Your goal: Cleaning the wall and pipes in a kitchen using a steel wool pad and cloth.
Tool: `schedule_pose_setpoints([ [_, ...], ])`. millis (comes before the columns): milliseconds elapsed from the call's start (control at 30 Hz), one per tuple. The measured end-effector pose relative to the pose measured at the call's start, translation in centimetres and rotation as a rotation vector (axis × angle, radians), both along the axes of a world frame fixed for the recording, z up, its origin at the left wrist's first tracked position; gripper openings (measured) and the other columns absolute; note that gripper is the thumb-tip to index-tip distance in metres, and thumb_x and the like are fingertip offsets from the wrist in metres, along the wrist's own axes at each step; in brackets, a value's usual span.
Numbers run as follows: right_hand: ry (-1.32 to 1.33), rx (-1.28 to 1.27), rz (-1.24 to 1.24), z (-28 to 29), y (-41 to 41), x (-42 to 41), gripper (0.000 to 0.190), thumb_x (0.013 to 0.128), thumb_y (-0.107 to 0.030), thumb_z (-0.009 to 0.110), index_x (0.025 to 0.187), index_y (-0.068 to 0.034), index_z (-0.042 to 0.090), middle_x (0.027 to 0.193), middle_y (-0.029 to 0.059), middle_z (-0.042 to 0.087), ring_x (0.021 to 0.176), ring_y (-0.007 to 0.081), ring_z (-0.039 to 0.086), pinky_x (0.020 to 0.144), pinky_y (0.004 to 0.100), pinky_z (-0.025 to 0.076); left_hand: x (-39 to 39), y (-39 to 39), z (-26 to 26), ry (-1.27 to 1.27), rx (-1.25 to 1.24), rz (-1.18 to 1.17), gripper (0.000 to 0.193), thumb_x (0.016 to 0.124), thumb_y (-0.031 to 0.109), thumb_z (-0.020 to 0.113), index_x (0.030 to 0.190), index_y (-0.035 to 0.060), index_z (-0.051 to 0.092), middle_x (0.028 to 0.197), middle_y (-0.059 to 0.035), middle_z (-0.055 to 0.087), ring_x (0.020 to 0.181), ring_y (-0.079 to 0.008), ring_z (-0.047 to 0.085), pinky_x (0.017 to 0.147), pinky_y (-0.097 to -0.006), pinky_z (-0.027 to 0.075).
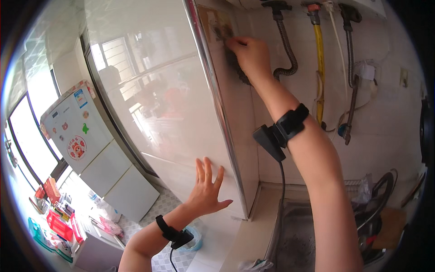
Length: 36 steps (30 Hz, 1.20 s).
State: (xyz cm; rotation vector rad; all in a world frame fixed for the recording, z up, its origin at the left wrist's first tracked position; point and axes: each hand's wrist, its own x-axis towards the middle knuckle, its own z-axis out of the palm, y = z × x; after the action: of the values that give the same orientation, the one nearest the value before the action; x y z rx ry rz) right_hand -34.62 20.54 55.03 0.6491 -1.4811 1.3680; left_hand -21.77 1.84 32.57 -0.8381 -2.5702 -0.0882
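My left hand [205,192] rests with spread fingers against the white glossy tiled wall [170,129], left of the metal corner trim [217,91]. It holds nothing. Higher up, around the corner, my right hand [252,57] has its fingers curled in at a brown, stained patch [219,25] on the side wall. Something dark and rough-edged [238,68] shows below that hand, partly hidden by it; I cannot tell what it is. Whether the right fingertips grip anything is hidden. Each forearm wears a black strap [292,124] with a cabled device [272,142].
Corrugated metal hoses [287,51], a yellow gas hose [318,68] and a white cable [338,44] hang at right. Below is a metal sink [295,234], with a dark pan [368,217] beside it. A fridge [95,146] and a cluttered cabinet [97,255] stand left, a blue bin [197,238] below.
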Motion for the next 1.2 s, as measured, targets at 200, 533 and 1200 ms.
schedule_pose_setpoints([
  [200, 0.085, -0.007, -0.002, 0.4, 0.0, 0.4, 0.021, 0.073, -0.019, 0.062, 0.083, -0.002, 0.067, 0.072, 0.0146, 0.064, 0.066, 0.0212, 0.060, 0.061, 0.0300, 0.045, -0.1, 0.0, -0.1, 0.000, -0.015, 0.008, 0.101, 0.061, 0.044, 0.073, 0.133, -0.0029, 0.021, 0.134, -0.0377, -0.013, 0.118, -0.0637, -0.007, 0.095, -0.0628, 0.021],
  [533, 0.140, 0.044, -0.055, 0.0, -0.4, 0.7, 0.022, 0.074, -0.023, 0.060, 0.084, -0.005, 0.068, 0.072, 0.0167, 0.063, 0.068, 0.0274, 0.062, 0.063, 0.0327, 0.047, -0.1, 0.0, 0.1, 0.001, -0.008, -0.006, 0.103, 0.060, 0.043, 0.074, 0.134, -0.0024, 0.019, 0.134, -0.0378, -0.013, 0.119, -0.0638, -0.005, 0.095, -0.0632, 0.020],
  [1200, -0.042, -0.099, 0.053, 0.2, 0.1, 0.0, 0.019, 0.072, -0.019, 0.061, 0.079, -0.003, 0.068, 0.073, 0.0170, 0.063, 0.067, 0.0284, 0.062, 0.061, 0.0324, 0.047, 0.1, 0.2, 0.4, -0.001, -0.044, 0.017, 0.100, 0.060, 0.045, 0.073, 0.131, -0.0047, 0.024, 0.133, -0.0397, -0.011, 0.118, -0.0643, -0.004, 0.095, -0.0620, 0.022],
])
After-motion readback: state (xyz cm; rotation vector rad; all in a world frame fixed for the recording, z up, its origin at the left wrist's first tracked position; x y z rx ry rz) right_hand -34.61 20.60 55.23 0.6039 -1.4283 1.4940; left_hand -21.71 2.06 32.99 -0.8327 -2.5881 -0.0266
